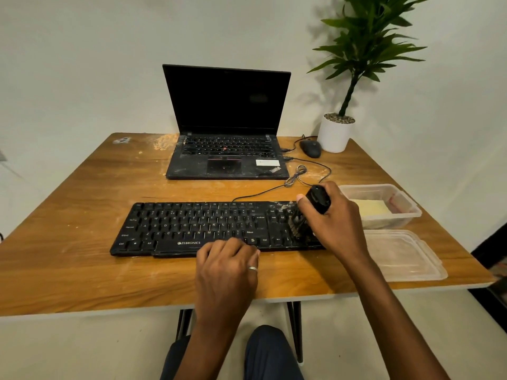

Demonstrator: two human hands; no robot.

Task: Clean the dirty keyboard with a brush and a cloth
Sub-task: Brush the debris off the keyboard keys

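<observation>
Beneath the grip of the right hand, brush touches keyboard.

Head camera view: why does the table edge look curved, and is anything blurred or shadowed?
In the head view, the wide-angle lens bows the near edge of the table; the bristles of the brush smear over the right end of the keyboard, likely motion blur; the potted plant throws a soft shadow on the wall.
</observation>
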